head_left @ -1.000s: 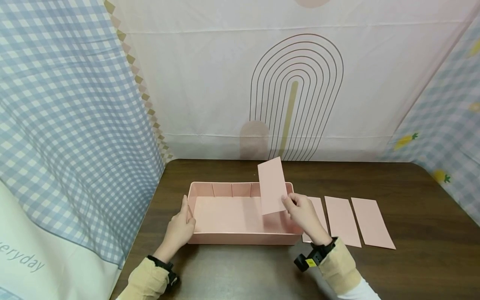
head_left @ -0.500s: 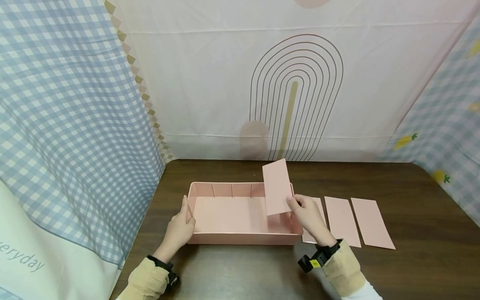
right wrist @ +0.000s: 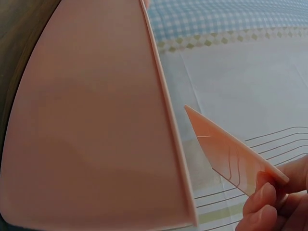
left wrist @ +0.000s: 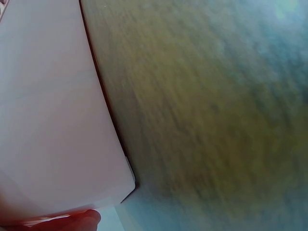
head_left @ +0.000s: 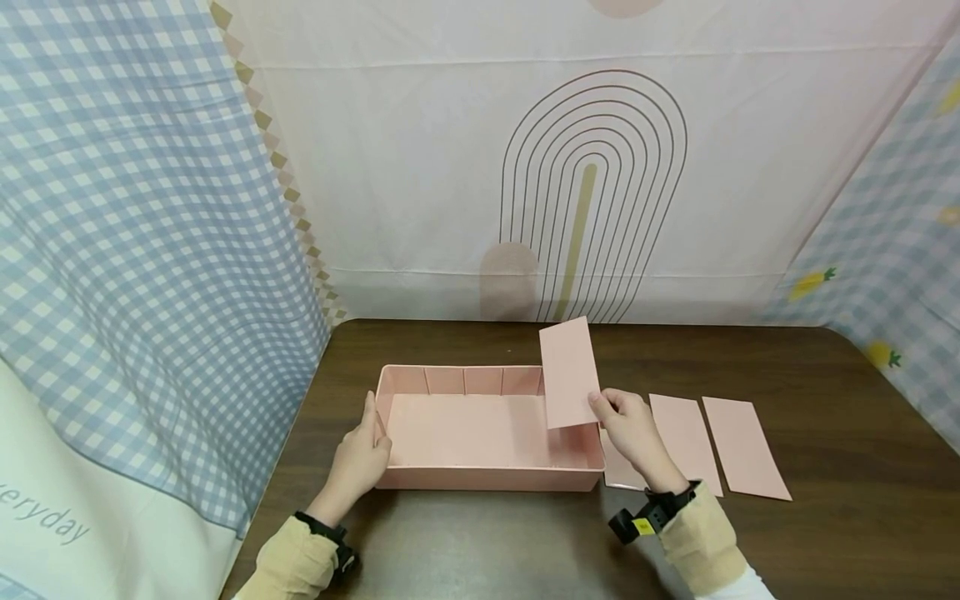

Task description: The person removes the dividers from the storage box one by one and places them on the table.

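A long pink storage box (head_left: 487, 479), open at the top, stands on the table with several ribs along its inner back wall. My left hand (head_left: 358, 458) grips its left end wall, thumb over the rim and index finger along the outside. In the left wrist view a finger (left wrist: 77, 222) lies by the box's front wall (left wrist: 53, 125). My right hand (head_left: 632, 429) pinches a thin pink divider panel (head_left: 567, 367) by its lower right edge, tilted over the box's right end. In the right wrist view the panel (right wrist: 224, 149) is apart from the rim (right wrist: 168, 110).
Three more pink panels lie flat right of the box: one partly behind my right hand (head_left: 621, 467), a middle panel (head_left: 684, 442) and a far-right panel (head_left: 746, 446). A patterned white cloth (head_left: 405, 183) hangs behind the dark wooden table (head_left: 840, 417), blue checked cloth (head_left: 165, 208) at left.
My right hand has moved to the right with the panel, toward the box's right end, and now covers more of the nearest flat panel. My left hand and the box have stayed in place.
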`<state>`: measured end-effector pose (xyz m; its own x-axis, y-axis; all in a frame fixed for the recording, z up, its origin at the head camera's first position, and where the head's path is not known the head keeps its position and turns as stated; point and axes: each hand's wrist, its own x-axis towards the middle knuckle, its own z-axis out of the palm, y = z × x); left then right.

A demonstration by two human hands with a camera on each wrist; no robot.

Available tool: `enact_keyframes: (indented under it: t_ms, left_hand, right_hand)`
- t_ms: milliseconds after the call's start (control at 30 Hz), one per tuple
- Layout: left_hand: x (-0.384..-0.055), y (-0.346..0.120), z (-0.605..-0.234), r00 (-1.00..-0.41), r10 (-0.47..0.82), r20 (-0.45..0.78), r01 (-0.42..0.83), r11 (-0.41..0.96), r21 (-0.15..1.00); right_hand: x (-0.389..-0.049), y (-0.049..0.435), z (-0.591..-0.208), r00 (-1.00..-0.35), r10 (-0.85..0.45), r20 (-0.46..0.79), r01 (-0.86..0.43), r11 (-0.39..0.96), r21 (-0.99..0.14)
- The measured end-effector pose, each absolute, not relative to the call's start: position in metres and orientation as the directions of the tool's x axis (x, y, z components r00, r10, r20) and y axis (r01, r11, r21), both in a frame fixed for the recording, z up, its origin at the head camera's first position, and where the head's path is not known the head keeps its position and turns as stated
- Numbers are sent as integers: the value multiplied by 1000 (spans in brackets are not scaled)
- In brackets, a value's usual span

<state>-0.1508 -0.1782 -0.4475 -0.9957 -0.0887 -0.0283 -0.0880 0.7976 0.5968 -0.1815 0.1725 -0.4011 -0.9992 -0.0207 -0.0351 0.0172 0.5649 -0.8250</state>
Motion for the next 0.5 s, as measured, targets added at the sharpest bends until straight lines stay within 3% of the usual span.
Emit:
enact_keyframes:
  t_ms: [500]
  left_hand:
    - [-151, -178, -447, -995, -91, -32, -92, 794, 601]
  right_hand:
    - [-182, 193, -406, -1000, 13, -24, 27, 620, -784]
